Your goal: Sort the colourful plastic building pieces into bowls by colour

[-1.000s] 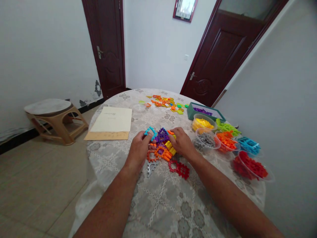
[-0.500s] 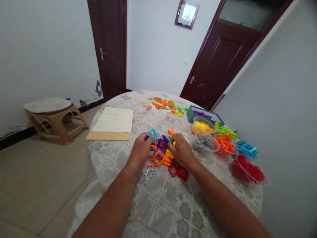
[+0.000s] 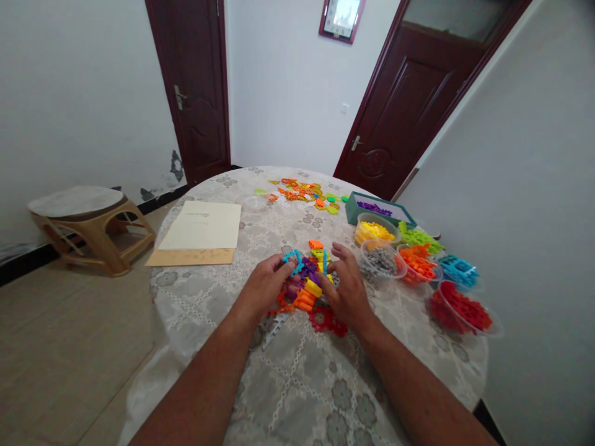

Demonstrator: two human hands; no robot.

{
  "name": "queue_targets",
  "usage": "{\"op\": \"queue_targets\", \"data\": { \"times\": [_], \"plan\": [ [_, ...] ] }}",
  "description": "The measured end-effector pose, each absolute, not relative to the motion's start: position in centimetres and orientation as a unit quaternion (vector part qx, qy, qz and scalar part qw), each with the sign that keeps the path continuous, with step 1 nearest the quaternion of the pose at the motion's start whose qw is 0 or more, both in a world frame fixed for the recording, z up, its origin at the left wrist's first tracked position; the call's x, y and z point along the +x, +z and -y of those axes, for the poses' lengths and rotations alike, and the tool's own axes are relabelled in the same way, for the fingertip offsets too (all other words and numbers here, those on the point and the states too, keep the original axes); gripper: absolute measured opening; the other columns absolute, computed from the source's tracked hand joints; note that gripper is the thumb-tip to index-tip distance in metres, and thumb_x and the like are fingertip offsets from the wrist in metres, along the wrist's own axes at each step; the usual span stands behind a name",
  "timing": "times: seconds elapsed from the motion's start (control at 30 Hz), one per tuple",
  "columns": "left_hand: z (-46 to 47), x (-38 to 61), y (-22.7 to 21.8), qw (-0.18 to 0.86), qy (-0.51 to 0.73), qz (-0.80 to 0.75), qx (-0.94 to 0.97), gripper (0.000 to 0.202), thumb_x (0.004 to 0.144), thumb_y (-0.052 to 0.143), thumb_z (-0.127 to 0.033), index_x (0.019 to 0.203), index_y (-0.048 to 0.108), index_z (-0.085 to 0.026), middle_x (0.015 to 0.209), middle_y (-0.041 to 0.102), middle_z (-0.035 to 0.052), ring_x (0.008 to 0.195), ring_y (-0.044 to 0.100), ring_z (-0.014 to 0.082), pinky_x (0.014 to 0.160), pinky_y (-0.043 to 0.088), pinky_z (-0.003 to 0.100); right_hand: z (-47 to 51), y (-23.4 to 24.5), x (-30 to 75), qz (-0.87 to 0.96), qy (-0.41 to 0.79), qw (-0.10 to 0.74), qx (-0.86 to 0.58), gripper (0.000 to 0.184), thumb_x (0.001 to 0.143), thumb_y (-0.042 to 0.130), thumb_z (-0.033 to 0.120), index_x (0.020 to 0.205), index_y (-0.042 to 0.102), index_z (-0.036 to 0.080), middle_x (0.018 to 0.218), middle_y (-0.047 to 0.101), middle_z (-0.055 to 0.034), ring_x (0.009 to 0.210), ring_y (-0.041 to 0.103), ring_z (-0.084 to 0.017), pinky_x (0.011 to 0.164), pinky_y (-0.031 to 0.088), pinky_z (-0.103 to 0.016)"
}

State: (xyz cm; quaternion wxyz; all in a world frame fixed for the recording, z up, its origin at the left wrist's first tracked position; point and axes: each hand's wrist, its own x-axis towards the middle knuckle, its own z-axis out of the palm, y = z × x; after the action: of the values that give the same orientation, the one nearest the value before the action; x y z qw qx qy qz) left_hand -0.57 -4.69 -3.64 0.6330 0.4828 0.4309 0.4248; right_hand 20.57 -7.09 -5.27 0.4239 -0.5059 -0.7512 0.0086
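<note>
My left hand [image 3: 267, 286] pinches a light blue toothed plastic building piece [image 3: 292, 262] between thumb and fingers, at the left side of a small heap. Thumb and fingertips of my right hand [image 3: 348, 290] close on another light blue piece [image 3: 325, 261], seen edge-on. Between the hands lie purple pieces [image 3: 308, 270], a yellow piece [image 3: 313, 288] and orange pieces [image 3: 304, 301]. Red gear-shaped pieces [image 3: 320, 319] rest just below, near my right wrist. A grey toothed piece [image 3: 275, 331] lies by my left forearm. My fingers partly hide the heap.
Clear tubs of yellow [image 3: 374, 231], grey [image 3: 381, 261], orange [image 3: 418, 263] and red pieces [image 3: 465, 310] stand on the right. Blue pieces [image 3: 458, 272] and a green box [image 3: 353, 210] are there too. Paper sheets [image 3: 202, 226] lie left; loose pieces [image 3: 302, 191] lie at the back.
The blue piece in my left hand has turned and come slightly closer to the heap. My right hand has lifted its fingers, and its blue piece now stands edge-on. The view has shifted slightly.
</note>
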Motion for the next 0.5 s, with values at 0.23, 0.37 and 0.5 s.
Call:
{"op": "queue_targets", "data": {
  "times": [0.23,0.37,0.5],
  "plan": [
    [4.2,-0.4,-3.7,0.490,0.307,-0.444,0.685,0.044,0.082,0.073,-0.053,0.110,0.070,-0.020,0.093,0.077,0.0048,0.084,0.072,0.0251,0.074,0.056,0.034,7.2,-6.1,18.6,0.826,0.025,0.344,-0.445,0.010,0.096,0.063,0.022,0.105,0.059,0.020,0.148,0.053,-0.0189,0.140,0.051,-0.029,0.117,0.046,-0.048],
    [3.9,-0.6,-3.6,0.451,0.285,-0.444,0.720,0.043,0.087,0.065,-0.058,0.107,0.070,-0.020,0.095,0.077,0.0052,0.087,0.072,0.0269,0.078,0.055,0.036,7.0,-5.4,19.4,0.841,0.038,0.343,-0.416,0.018,0.094,0.068,0.027,0.110,0.061,0.022,0.150,0.054,-0.0154,0.141,0.050,-0.027,0.118,0.045,-0.046],
    [3.8,-0.9,-3.9,0.474,0.291,-0.446,0.701,0.043,0.089,0.061,-0.055,0.115,0.068,-0.021,0.100,0.077,0.0053,0.089,0.072,0.0271,0.082,0.057,0.038,7.4,-4.4,19.9,0.798,0.105,0.422,-0.416,0.041,0.093,0.070,0.031,0.131,0.057,0.022,0.142,0.061,-0.0133,0.130,0.059,-0.024,0.109,0.050,-0.041]
  ]
}}
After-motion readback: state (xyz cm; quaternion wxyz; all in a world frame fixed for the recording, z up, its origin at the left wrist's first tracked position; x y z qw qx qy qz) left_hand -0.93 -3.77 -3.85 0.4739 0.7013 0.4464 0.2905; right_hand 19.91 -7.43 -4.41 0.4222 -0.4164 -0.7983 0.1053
